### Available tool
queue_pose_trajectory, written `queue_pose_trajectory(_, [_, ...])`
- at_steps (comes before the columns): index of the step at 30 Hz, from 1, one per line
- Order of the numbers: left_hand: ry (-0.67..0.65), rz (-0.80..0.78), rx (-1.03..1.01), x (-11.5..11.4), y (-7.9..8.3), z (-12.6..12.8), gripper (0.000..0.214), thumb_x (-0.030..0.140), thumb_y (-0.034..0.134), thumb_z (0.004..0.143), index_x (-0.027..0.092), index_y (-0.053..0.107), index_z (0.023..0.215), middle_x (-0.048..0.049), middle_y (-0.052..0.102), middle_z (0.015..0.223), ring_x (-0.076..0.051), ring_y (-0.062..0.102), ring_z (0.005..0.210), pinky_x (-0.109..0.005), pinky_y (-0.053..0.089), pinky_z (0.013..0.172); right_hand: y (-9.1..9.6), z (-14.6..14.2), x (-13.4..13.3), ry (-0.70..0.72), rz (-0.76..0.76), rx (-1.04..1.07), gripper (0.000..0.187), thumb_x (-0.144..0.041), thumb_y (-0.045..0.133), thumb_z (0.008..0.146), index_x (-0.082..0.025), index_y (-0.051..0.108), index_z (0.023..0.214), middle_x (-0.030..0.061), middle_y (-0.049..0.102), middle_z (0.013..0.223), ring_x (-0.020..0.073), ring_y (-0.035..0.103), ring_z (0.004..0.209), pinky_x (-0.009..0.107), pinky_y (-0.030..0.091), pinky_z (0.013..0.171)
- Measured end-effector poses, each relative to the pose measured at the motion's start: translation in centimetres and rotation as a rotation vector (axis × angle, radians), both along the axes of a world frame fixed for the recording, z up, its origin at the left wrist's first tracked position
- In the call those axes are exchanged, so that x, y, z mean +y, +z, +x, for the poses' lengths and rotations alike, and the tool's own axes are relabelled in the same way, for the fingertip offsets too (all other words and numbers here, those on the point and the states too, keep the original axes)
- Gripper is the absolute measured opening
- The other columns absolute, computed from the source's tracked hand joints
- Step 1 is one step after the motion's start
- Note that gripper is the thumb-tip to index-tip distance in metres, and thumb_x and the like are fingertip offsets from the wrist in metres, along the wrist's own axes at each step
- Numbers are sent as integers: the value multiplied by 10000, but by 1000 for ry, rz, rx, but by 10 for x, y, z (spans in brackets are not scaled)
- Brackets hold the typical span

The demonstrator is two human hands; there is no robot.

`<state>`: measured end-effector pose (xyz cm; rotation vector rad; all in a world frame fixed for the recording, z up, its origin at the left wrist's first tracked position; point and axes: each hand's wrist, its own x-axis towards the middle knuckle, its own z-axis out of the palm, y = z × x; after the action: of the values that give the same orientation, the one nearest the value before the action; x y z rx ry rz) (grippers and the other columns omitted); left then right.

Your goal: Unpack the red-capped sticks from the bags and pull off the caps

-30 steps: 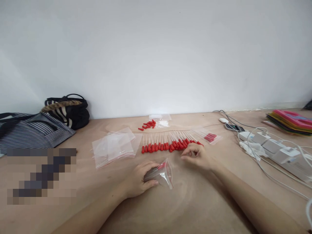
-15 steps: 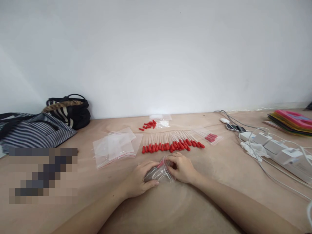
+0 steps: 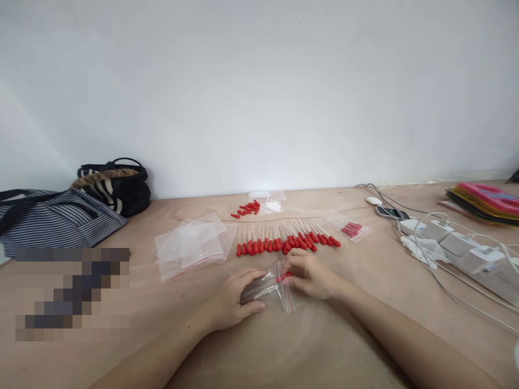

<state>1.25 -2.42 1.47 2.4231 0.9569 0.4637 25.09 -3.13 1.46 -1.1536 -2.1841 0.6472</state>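
Note:
My left hand [image 3: 235, 300] is curled around a small clear zip bag [image 3: 271, 289] with a red seal strip, holding it on the wooden table [image 3: 324, 346]. At the bag's mouth my right hand [image 3: 310, 274] pinches something red, probably the red bulb of a dropper going in. Just beyond both hands lies a row of several glass droppers with red bulbs [image 3: 287, 237]. A stack of empty zip bags [image 3: 188, 246] sits to the left of the row. A filled bag of droppers [image 3: 349, 227] lies at the row's right end.
Loose red bulbs [image 3: 247, 208] and a clear bag [image 3: 270, 201] lie near the wall. Striped bags [image 3: 60, 216] stand at the far left. A power strip with chargers and cables [image 3: 458, 248], a phone [image 3: 390, 212] and coloured folders [image 3: 484, 201] occupy the right.
My right hand left the dropper row and came back to the bag's mouth, where it now pinches something red. My left hand kept its hold on the bag.

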Motion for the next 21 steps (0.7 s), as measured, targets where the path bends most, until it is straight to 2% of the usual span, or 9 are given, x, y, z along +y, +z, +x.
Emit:
queue_pose_trajectory(2, [-2, -7, 19, 0, 1, 0, 491, 331, 608, 736, 242, 458, 1196, -65, 538, 1218, -239, 507, 1099, -388, 411, 927, 10, 27, 2, 55, -49, -21, 112, -307, 587, 750, -197, 604, 758, 14, 578, 780, 144, 527, 761, 261, 406, 690])
queue_pose_trajectory(4, [0, -12, 29, 0, 1, -1, 506, 336, 604, 735, 232, 448, 1205, -70, 526, 1228, -243, 493, 1114, -393, 407, 934, 16, 58, 6, -44, -134, 50, 171, -361, 576, 744, -192, 601, 746, 14, 604, 754, 138, 539, 708, 254, 409, 657])
queue_pose_trajectory(5, [2, -12, 31, 0, 1, -1, 516, 348, 602, 734, 226, 443, 1210, -75, 520, 1234, -247, 485, 1122, -398, 404, 937, 16, 73, 8, -142, -164, 93, 214, -401, 590, 719, -187, 603, 730, 13, 607, 726, 135, 534, 669, 252, 409, 635])
queue_pose_trajectory(8, [-2, 5, 11, 1, 0, -2, 556, 406, 589, 735, 209, 422, 1227, -96, 492, 1257, -264, 450, 1153, -417, 385, 955, 11, 105, 16, -549, -176, 275, 314, -498, 600, 655, -185, 588, 677, 12, 594, 643, 133, 514, 600, 242, 394, 559])
queue_pose_trajectory(11, [1, 69, -71, 1, -2, -2, 488, 415, 527, 779, 203, 439, 1210, -100, 486, 1254, -260, 430, 1165, -418, 358, 976, 3, 115, 22, -918, -158, 349, 329, -515, 582, 646, -186, 581, 667, 17, 585, 607, 138, 509, 561, 240, 365, 505])
queue_pose_trajectory(13, [75, 121, -139, 2, -3, -3, 353, 377, 450, 830, 203, 495, 1134, -90, 537, 1176, -239, 465, 1120, -400, 373, 958, -1, 112, 25, -1081, -127, 270, 312, -493, 564, 666, -183, 594, 675, 33, 600, 613, 153, 525, 562, 247, 359, 499])
queue_pose_trajectory(15, [212, 160, -167, 5, -4, -5, 258, 349, 421, 844, 200, 552, 1009, -74, 592, 1039, -223, 523, 1020, -386, 412, 901, -6, 108, 28, -1145, -86, 131, 284, -453, 535, 698, -180, 612, 685, 52, 625, 642, 167, 550, 589, 252, 364, 516])
queue_pose_trajectory(17, [339, 174, -136, 8, -4, -9, 212, 354, 467, 809, 204, 572, 916, -56, 607, 938, -223, 551, 933, -387, 437, 841, -10, 106, 30, -1143, -70, -20, 278, -428, 502, 723, -183, 626, 680, 58, 639, 664, 174, 569, 615, 252, 362, 531])
queue_pose_trajectory(21, [446, 88, 5, 12, -4, -17, 280, 357, 565, 708, 191, 576, 934, -60, 599, 915, -244, 550, 899, -399, 445, 785, -15, 105, 32, -1089, -123, -290, 338, -451, 460, 752, -202, 653, 631, 61, 642, 666, 187, 585, 646, 255, 343, 532])
